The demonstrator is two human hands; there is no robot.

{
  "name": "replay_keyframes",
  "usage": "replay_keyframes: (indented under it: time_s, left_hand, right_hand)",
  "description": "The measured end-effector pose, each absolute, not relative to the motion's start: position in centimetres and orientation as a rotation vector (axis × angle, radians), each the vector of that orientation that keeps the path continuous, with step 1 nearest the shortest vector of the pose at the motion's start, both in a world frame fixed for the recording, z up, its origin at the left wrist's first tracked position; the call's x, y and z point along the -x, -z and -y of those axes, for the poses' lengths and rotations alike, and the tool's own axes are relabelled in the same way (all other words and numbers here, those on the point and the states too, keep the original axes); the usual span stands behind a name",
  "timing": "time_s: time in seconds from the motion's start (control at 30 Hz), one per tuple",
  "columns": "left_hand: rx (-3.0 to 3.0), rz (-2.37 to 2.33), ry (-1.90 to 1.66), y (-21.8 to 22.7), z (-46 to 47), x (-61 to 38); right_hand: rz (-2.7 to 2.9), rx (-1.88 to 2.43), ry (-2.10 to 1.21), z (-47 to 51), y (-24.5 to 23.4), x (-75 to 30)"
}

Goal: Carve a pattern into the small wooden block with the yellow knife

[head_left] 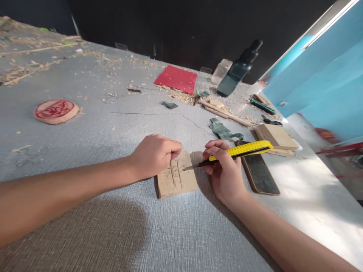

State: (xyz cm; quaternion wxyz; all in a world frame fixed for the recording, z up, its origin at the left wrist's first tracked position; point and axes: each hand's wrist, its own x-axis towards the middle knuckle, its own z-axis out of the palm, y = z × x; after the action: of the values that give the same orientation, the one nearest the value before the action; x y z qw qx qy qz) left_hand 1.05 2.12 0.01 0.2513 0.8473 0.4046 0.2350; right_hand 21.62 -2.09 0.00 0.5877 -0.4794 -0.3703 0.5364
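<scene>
A small square wooden block (187, 185) lies on the grey tabletop, with dark carved lines like bamboo stems and leaves on its face. My left hand (154, 155) is closed at its upper left part, thumb side down on the wood; some fingers are hidden behind the hand. Between the fingers of my right hand (227, 173) is a yellow and black utility knife (246, 149). Its thin blade points left, and the tip meets the block's face just right of the carved lines.
Right of my right hand lies a phone (262, 173), with wood pieces (275, 136) behind it. Farther back are torn sandpaper (222, 128), wooden sticks (224, 112), red sandpaper (177, 78), a dark bottle (238, 70) and shavings. A carved wooden disc (56, 111) sits left.
</scene>
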Motion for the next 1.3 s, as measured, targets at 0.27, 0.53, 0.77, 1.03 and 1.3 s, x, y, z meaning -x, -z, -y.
replay_keyframes:
  time_s: [0.27, 0.53, 0.77, 1.03, 1.3]
  left_hand:
    - [-2.318, -1.092, -0.654, 0.11, -2.22, -0.98]
    - [-2.337, -1.076, -0.663, 0.03, -2.17, -0.95]
    - [-2.347, -1.063, -0.667, 0.08, -2.23, -0.98]
    - [-2.377, -1.044, -0.681, 0.17, -2.22, -0.93]
    - [-2.390, -1.028, -0.684, 0.18, -2.22, -0.81]
  right_hand:
    - [0.972, 1.083, -1.300, 2.29, 0.00, -21.47]
    - [0.917, 1.082, -1.273, 2.03, 0.01, -21.41]
    - [1.021, 1.015, -1.362, 2.50, -0.03, -21.65]
    - [0.886, 1.099, -1.224, 2.22, 0.07, -21.48]
    - [0.962, 1.077, -1.284, 2.36, -0.22, -21.40]
